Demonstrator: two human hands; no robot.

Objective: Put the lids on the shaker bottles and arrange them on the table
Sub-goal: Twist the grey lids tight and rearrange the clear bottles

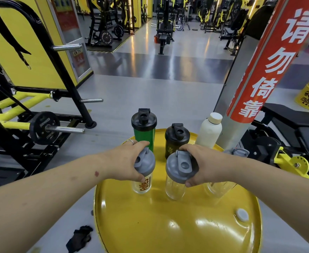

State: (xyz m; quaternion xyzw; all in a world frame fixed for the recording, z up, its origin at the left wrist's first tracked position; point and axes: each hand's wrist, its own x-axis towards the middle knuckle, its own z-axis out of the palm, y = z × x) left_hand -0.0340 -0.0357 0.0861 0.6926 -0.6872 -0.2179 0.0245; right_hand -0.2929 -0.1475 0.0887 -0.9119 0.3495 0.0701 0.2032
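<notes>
On the round yellow table [168, 225] stand two clear shaker bottles with grey lids. My left hand [124, 161] grips the grey lid of the left clear bottle [142, 185], which carries orange lettering. My right hand [204, 165] grips the grey lid of the middle clear bottle [174, 190]. A third clear bottle [218, 189] with a grey lid [238, 152] stands behind my right forearm, mostly hidden. Farther back stand a green bottle [144, 132] and a black bottle [175, 141], both with black lids.
A white bottle [209, 132] stands at the table's far right, next to a grey pillar with a red sign [270, 61]. A small grey cap [242, 214] sits in the tabletop. Gym machines flank both sides; a black cloth [80, 238] lies on the floor.
</notes>
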